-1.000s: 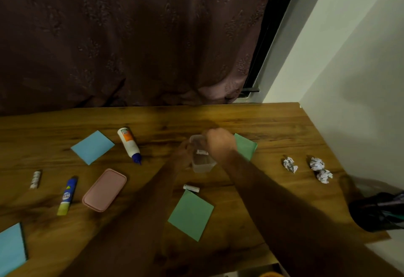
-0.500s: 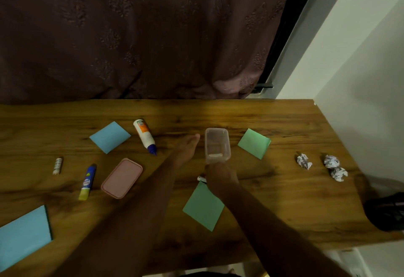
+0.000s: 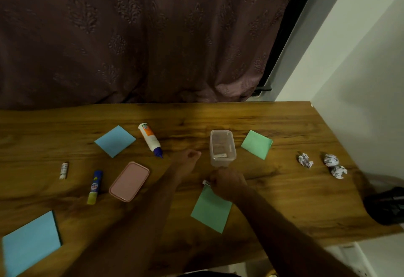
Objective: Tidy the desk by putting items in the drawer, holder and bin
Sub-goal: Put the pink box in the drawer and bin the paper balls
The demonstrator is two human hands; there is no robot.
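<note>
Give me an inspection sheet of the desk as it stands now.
Surface: wooden desk, dimly lit.
Job's things: clear tub open, one small white stick inside; pink lid lying apart; glue bottle; blue glue stick; white stick far left; blue notes; green notes.
Clutter: three paper balls near the right edge.
Hands: right hand closed on a small white stick; left hand loosely curled, empty.
Cables: nothing seen.
Surroundings: curtain behind; wall at right; dark object at desk's right edge, unclear.
</note>
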